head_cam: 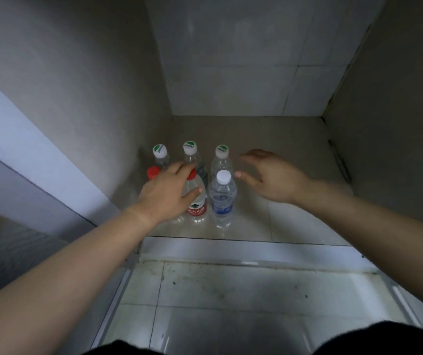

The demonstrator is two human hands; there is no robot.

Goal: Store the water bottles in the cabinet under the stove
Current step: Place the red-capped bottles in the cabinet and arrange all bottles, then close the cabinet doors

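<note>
Reaching into the cabinet [118, 103], my left hand [165, 192] wraps around the red-label bottle [196, 198] in the front row. My right hand [269, 175] hovers open, fingers spread, just right of the blue-label bottle [222, 198], not touching it. Three green-cap bottles [189, 152] stand upright behind. Another red-cap bottle [153, 172] sits left, mostly hidden by my hand. All are on the cabinet floor [282, 155].

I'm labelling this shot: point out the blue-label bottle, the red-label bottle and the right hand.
blue-label bottle [222, 204]: head view, on its label.
red-label bottle [197, 208]: head view, on its label.
right hand [271, 176]: head view, back of hand.
</note>
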